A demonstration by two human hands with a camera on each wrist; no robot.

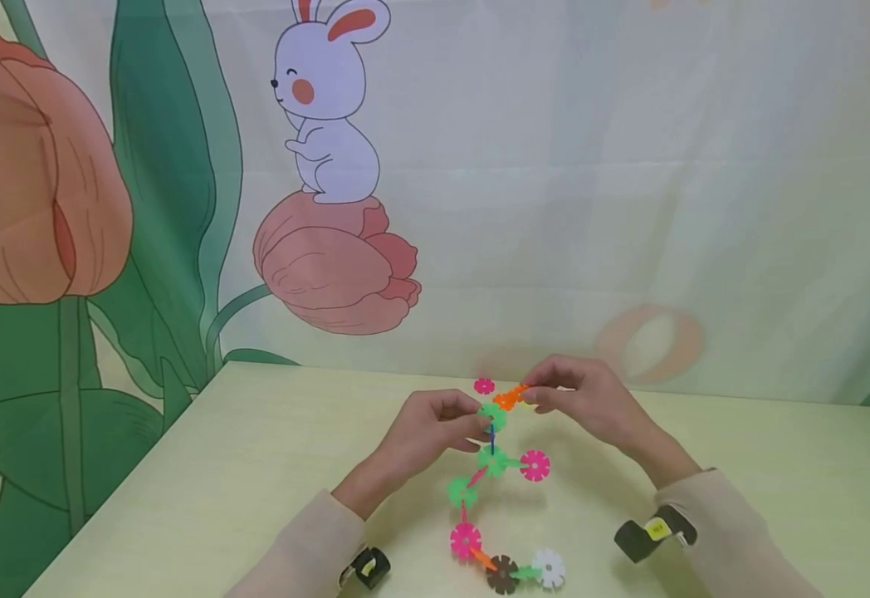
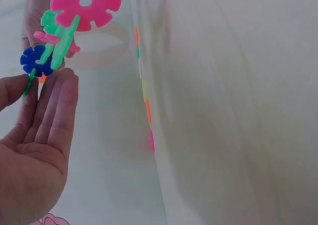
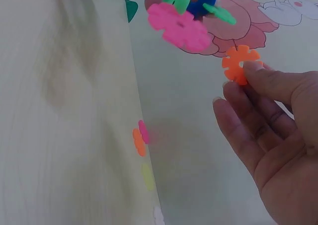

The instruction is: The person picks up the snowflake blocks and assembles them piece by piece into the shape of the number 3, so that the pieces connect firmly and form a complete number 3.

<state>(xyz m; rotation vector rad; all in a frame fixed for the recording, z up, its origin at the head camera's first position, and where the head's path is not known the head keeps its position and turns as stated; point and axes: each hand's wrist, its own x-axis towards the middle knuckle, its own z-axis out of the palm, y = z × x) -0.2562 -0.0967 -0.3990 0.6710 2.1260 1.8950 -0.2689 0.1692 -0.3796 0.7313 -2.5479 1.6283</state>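
Note:
My left hand (image 1: 438, 432) pinches a green notched snowflake disc (image 1: 492, 417) between thumb and fingers. From it hangs a chain of slotted-together discs: a blue disc (image 2: 36, 61), more green ones, a pink disc (image 1: 535, 465) on a side branch, then a lower pink disc (image 1: 466, 540), a brown disc (image 1: 503, 573) and a white disc (image 1: 549, 568) at the near end. My right hand (image 1: 592, 399) pinches an orange notched disc (image 3: 240, 64) by its edge. In the right wrist view this disc appears apart from the chain.
Loose discs lie along the table's back edge, among them a pink disc (image 3: 143, 132), an orange disc (image 3: 139, 142), a yellow disc (image 3: 147, 176) and a white disc (image 3: 158, 216). Behind the pale table (image 1: 256, 465) hangs a cloth (image 1: 517, 208) printed with a rabbit and tulips.

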